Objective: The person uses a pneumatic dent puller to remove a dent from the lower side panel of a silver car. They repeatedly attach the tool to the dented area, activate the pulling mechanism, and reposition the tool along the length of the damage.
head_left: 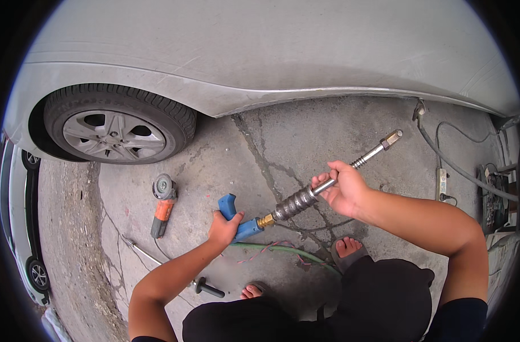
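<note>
A slide hammer dent puller [295, 205] slants up to the right in front of me, with a blue handle, a brass fitting, a ribbed dark metal weight and a steel rod. My left hand [224, 228] is closed round its blue handle. Beyond the weight, my right hand [344, 188] curls loosely about the rod, palm turned partly up, thumb along it. The rod's far tip [392, 139] points away past my right hand. A green hose [288, 249] runs along the ground just behind the handle.
A silver car's side [305, 51] and wheel [115, 131] stand ahead. An orange angle grinder [165, 206] lies on the cracked concrete, and a rod with a black handle [210, 288] lies by my left forearm. Cables and a power strip [441, 183] are at right. My feet are close below.
</note>
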A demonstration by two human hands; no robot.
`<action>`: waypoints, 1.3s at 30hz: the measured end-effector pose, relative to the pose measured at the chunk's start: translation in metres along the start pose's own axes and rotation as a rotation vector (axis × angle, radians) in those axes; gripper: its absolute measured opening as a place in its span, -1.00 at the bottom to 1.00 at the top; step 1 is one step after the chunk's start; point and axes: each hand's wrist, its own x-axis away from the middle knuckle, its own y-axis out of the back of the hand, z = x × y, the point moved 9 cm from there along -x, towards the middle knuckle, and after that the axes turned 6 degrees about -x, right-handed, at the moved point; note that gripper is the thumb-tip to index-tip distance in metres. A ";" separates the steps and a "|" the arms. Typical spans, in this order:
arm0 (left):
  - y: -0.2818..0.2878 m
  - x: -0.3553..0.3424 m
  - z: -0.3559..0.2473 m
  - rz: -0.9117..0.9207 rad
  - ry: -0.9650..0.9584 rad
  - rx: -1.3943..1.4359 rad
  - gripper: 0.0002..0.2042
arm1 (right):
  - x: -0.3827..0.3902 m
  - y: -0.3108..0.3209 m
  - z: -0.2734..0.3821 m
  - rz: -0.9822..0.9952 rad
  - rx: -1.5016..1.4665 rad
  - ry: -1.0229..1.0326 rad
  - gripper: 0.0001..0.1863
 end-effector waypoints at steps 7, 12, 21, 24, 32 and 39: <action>-0.033 -0.029 0.035 0.149 -0.130 0.304 -0.35 | 0.044 -0.017 -0.038 0.071 0.179 0.072 -0.69; -0.027 -0.037 0.047 0.119 -0.082 0.479 -0.42 | 0.035 -0.043 -0.047 -0.087 0.102 0.289 -0.76; -0.040 -0.068 0.045 0.089 -0.019 0.408 -0.49 | -0.024 0.005 -0.039 0.085 -0.226 0.660 -0.83; -0.036 -0.055 0.025 0.047 -0.077 0.221 -0.50 | -0.022 0.033 -0.044 0.069 -0.340 0.592 -0.84; -0.043 -0.054 0.016 -0.020 -0.078 0.095 -0.53 | -0.035 0.085 -0.048 -0.102 -0.515 0.567 -0.85; -0.044 -0.061 0.018 -0.043 -0.075 -0.014 -0.51 | -0.049 0.103 -0.051 -0.145 -0.537 0.566 -0.79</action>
